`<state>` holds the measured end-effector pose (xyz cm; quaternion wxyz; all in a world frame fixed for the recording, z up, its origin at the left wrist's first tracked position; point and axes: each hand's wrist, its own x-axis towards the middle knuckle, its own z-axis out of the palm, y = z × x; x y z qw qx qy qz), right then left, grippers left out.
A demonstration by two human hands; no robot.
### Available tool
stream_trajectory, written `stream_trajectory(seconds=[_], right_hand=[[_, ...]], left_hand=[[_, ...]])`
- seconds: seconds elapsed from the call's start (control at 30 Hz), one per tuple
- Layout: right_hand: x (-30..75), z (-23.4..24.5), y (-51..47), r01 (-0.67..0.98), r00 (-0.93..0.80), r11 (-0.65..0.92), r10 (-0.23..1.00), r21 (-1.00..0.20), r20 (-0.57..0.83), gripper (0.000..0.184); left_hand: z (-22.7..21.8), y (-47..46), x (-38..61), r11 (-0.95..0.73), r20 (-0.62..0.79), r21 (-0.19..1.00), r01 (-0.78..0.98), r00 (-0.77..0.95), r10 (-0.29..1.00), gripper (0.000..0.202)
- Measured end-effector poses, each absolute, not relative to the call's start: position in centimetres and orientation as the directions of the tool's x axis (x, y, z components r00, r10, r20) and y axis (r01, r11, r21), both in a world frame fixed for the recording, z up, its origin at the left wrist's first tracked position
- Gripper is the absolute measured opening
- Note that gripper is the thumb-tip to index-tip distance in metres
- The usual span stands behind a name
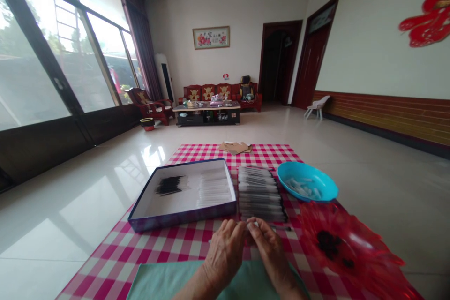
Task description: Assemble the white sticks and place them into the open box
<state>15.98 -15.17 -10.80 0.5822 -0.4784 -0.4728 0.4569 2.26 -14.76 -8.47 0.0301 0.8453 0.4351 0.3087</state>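
My left hand (227, 246) and my right hand (267, 247) meet fingertip to fingertip above the near edge of the checked tablecloth. The fingers of both are closed. A small white piece (253, 225) shows at the right fingertips; whatever the left fingers grip is mostly hidden. Just beyond the right hand is a thin dark-tipped pen (286, 228), apart from the neat row of pens (260, 192) with dark ends. To the left, a shallow box (183, 219) holds thin black sticks (171, 185) and clear tubes (213, 189).
A blue bowl (332, 192) at the right contains whitish clear pieces (304, 188). Nearer, a red scalloped bowl (372, 248) has small black parts (329, 243) in it. Cardboard pieces (238, 147) lie at the table's far end. Green cloth (165, 281) spreads under my forearms.
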Motion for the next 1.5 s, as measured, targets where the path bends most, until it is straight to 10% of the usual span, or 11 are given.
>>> stream_trajectory(seconds=[0.63,0.83,1.0,1.33,1.5], right_hand=[[15.4,-9.5,-15.7,-0.042,0.238,0.087,0.968,-0.995,0.074,0.035],[16.4,-9.9,-15.2,-0.282,0.23,0.083,0.973,-0.956,0.017,0.031],[17.9,-10.2,-14.3,-0.585,0.263,0.084,0.96,-0.807,-0.091,0.031],[16.7,-10.6,-14.5,-0.426,0.215,0.012,0.973,-0.905,-0.088,0.04],[16.3,-9.8,-14.8,-0.267,0.295,0.105,0.955,-0.958,0.023,0.042]], left_hand=[[-9.7,-14.2,2.2,-0.632,0.521,0.495,0.597,0.378,0.765,0.021],[-8.9,-14.0,2.3,-0.157,0.049,0.939,0.305,0.334,0.941,0.028],[-8.9,-13.6,1.7,0.292,-0.292,0.954,0.071,0.454,0.842,0.043],[-9.4,-13.6,1.3,-0.075,-0.062,0.965,0.252,0.497,0.866,0.041],[-10.4,-14.3,1.6,-0.47,0.234,0.711,0.522,0.455,0.859,0.025]])
